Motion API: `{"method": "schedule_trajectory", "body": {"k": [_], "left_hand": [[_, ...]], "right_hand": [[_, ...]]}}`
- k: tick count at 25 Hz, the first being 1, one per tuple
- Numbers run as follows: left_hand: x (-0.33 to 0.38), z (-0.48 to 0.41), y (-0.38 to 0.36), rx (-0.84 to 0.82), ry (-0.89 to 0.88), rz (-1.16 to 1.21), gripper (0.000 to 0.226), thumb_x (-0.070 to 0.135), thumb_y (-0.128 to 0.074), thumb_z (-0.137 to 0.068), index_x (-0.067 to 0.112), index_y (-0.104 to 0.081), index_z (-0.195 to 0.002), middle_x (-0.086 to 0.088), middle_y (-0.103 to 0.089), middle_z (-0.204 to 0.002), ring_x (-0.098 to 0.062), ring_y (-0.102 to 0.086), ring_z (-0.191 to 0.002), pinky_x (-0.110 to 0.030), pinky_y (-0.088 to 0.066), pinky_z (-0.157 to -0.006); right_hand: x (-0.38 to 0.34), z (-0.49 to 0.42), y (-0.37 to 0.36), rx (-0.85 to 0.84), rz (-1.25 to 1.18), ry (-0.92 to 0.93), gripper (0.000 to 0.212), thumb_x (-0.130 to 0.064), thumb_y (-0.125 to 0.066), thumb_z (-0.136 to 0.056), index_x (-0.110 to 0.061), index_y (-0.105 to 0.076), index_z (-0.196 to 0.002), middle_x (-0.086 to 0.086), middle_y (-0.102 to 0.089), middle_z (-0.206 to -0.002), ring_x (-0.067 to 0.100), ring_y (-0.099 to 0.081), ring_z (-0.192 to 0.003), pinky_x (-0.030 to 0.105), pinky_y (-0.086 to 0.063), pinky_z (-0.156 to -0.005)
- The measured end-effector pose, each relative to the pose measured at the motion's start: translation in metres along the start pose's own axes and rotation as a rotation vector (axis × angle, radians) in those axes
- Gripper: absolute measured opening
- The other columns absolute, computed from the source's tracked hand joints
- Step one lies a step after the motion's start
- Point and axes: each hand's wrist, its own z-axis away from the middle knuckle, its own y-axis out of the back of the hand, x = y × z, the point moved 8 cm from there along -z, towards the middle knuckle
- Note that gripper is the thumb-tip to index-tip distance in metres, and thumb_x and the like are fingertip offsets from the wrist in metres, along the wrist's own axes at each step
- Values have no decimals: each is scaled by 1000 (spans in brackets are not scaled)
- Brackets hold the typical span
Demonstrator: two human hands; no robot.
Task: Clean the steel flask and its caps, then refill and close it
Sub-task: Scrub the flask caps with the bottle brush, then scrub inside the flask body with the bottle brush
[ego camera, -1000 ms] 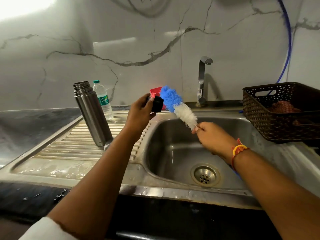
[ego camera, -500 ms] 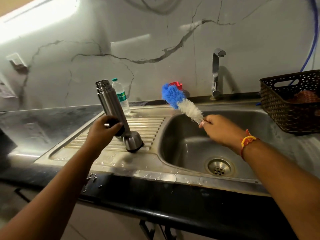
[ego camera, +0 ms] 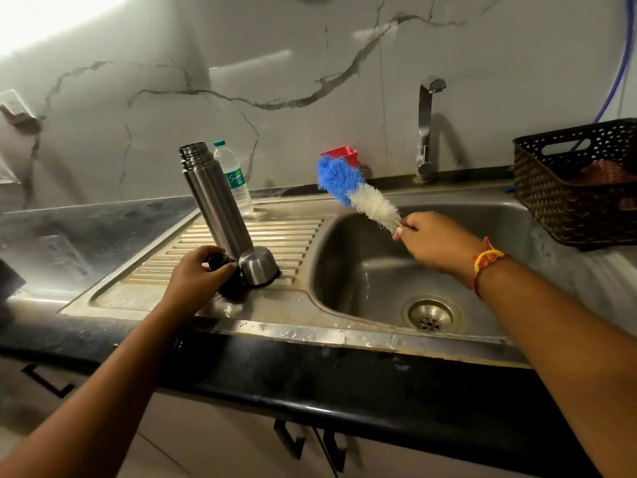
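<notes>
So compared with a second ago, the black cap (ego camera: 224,263) has been brought down from up beside the brush (ego camera: 358,193). It's now pinched in the curled fingers (ego camera: 204,251) of the left hand (ego camera: 196,276), low on the ribbed drainboard (ego camera: 286,236). Whether it's fully set down can't be made out under the hand.

The steel cup cap (ego camera: 259,267) is sat mouth-down just right of those fingers, right up against the black cap. The steel flask (ego camera: 215,198) is stood open-topped directly behind them.

The brush hasn't been let go. Its handle is gripped in the closed fingers (ego camera: 406,230) of the right hand (ego camera: 436,243), with the blue-and-white bristles pointed up and left from them, over the basin's left edge.

Surface-wise, a wet steel sink (ego camera: 344,336) is set into a black-edged table (ego camera: 344,384).

- The drain (ego camera: 431,315) is seen below the right fingers.
- The tap (ego camera: 425,129) is seen behind them.
- A plastic water bottle (ego camera: 236,181) is tucked behind the flask.
- Something red (ego camera: 339,154) is parked behind the brush tip.
- A brown woven basket (ego camera: 551,208) is placed off to the right of the right fingers.

The wall (ego camera: 275,63) is done in grey-veined marble.
</notes>
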Motion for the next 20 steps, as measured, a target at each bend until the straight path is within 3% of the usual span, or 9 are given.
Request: {"method": "schedule_trajectory", "body": {"k": [3,6,9,11,16,20], "left_hand": [[-2,-3,0,8,22,43,45,28,-72,-94,12,-60,-134,-7,-62,-124,-27,-63,-109,-46,-54,-95],[2,-18,13,133,63,145,56,36,-74,-92,10,-51,-136,-11,-58,-131,-29,-59,-116,-48,-54,-96],[13,-39,20,203,126,176,75,42,-79,-86,6,-42,-140,-10,-51,-126,-25,-53,-112,-35,-51,-80],[13,-53,16,190,207,184,83,44,-82,-82,3,-40,-140,-13,-53,-119,-24,-52,-103,-35,-45,-76],[19,-77,3,83,213,335,63,29,-84,-82,3,-56,-132,-11,-66,-118,-26,-64,-105,-35,-50,-87],[23,-80,4,112,216,329,65,22,-86,-80,8,-54,-134,-10,-64,-121,-27,-63,-109,-42,-53,-96]], "right_hand": [[0,0,0,-4,12,3,28,-23,-46,-102,-7,-65,-116,10,-61,-90,17,-51,-71,26,-35,-54],[0,0,0,-3,-1,-5,28,-23,-46,-102,-7,-65,-116,5,-56,-80,14,-47,-65,26,-32,-52],[2,-2,-1,0,-8,-11,28,-23,-46,-102,-7,-64,-116,2,-53,-76,13,-45,-63,26,-31,-52],[3,-3,-1,0,-4,-13,28,-24,-46,-102,-8,-64,-116,3,-54,-78,13,-45,-64,26,-31,-52],[7,-6,-1,11,-1,-28,28,-24,-46,-102,-9,-64,-117,6,-60,-87,14,-49,-68,26,-33,-54],[9,-9,-1,18,-18,-31,27,-25,-46,-102,-9,-65,-113,9,-61,-89,17,-51,-71,28,-37,-56]]}}
